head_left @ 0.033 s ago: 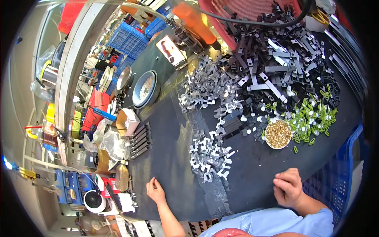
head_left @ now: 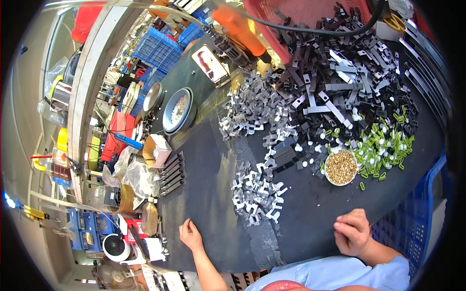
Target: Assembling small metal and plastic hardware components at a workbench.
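My left hand [head_left: 190,235] rests low over the dark table, fingers curled and pressed together. Any small thing inside them is hidden. Closed too, my right hand [head_left: 352,233] hovers by the near right edge with its fingers folded against the thumb; I cannot make out anything in it. Between the hands and farther off lies a pile of small silver metal clips [head_left: 258,193]. A round white bowl of small brass-coloured pieces [head_left: 341,167] stands beyond my right hand. Green oval loops [head_left: 383,150] with white round bits are strewn beside the bowl.
Long dark metal strips [head_left: 335,82] heap up before a red basket [head_left: 264,22]. Grey clips [head_left: 255,104] lie left of them. A lit phone [head_left: 210,64], an orange-handled power tool [head_left: 240,29], a bowl of white pieces [head_left: 190,123] and a row of black strips [head_left: 173,174] line the left.
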The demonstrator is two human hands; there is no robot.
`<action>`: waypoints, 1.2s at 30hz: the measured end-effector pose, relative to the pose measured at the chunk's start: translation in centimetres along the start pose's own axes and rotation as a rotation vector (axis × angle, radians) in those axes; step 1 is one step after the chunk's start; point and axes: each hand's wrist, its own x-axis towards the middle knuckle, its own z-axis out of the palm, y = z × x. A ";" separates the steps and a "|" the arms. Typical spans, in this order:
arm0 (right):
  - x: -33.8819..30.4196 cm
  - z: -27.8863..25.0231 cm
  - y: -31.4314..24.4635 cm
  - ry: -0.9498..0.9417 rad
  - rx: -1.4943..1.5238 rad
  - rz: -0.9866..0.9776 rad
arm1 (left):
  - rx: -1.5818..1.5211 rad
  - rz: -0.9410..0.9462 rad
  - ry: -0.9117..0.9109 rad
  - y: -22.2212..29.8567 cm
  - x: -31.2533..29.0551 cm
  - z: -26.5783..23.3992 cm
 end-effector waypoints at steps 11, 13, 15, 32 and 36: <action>0.7 -0.3 0.0 -0.051 0.000 0.037 | -0.028 0.004 0.018 0.0 -0.1 0.4; 0.9 -0.2 0.2 -0.069 0.001 0.055 | 0.014 -0.014 -0.011 0.2 -0.2 0.5; 1.0 -0.3 0.1 -0.070 -0.012 0.057 | 0.008 -0.001 0.003 0.3 0.0 0.6; 0.8 0.2 -0.8 -0.073 -0.129 0.036 | -0.081 -0.041 0.062 0.5 0.1 -0.2; 1.0 0.5 -0.7 -0.080 -0.162 0.043 | -0.099 -0.050 0.079 1.0 0.1 -0.2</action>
